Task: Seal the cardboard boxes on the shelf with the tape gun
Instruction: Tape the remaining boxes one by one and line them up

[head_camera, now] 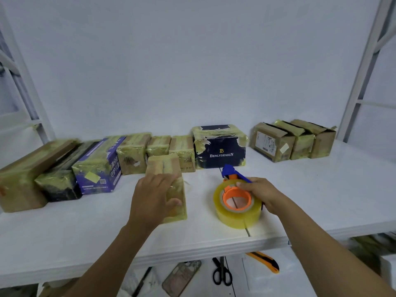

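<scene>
A white metal shelf (321,200) carries a row of tape-wrapped boxes along its back edge against a pale wall. In front of that row, near the middle, the left hand (154,198) grips a small cardboard box wrapped in yellowish clear tape (162,166), with the fingers laid over its top and left side and the thumb pressed on its near face. The box stands on the shelf, just apart from the row. To its right, the right hand (263,194) holds a blue and orange tape gun loaded with a large roll of clear yellowish tape (235,213), fingers curled round the handle. The roll rests on the shelf and the blue head points toward a dark navy box printed BENLYDESIGN (220,148). Left of that box sit several small taped cardboard boxes (132,155), a purple printed box (96,168) and a large brown box (21,179); three more brown boxes (300,142) stand at the right. On a lower level lie black scissors (221,273) and an orange and yellow utility knife (265,261).
</scene>
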